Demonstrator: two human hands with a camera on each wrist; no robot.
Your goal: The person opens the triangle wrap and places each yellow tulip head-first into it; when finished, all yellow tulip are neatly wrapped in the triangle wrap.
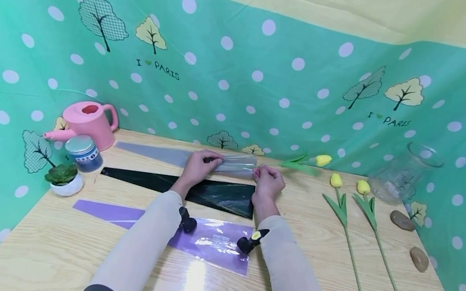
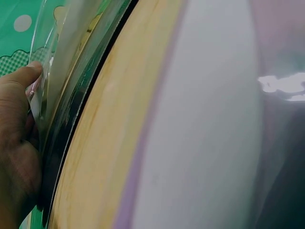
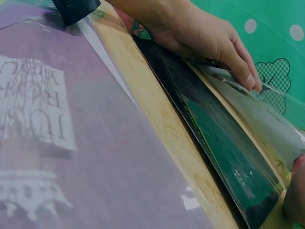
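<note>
A grey see-through flower sleeve [image 1: 236, 165], tapering to the left, lies along the back of the table. My left hand [image 1: 198, 166] pinches its film about midway; the left wrist view shows the thumb [image 2: 28, 71] on the film. At the wide right end, my right hand [image 1: 269, 184] pinches the sleeve's edge between thumb and fingers. A yellow tulip [image 1: 323, 161] lies behind that hand, head to the right, its stem running toward the sleeve's mouth. Just in front lies a black sleeve [image 1: 225, 196], and nearer still a purple one [image 1: 213, 244], partly under the forearms.
Two yellow tulips [image 1: 347, 219] lie at the right, near two brown stones [image 1: 402, 220] and a clear glass vase [image 1: 399, 177]. On the left stand a pink watering can [image 1: 91, 125], a blue jar [image 1: 85, 155] and a potted succulent [image 1: 65, 180]. A dotted curtain [image 1: 241, 91] surrounds the table.
</note>
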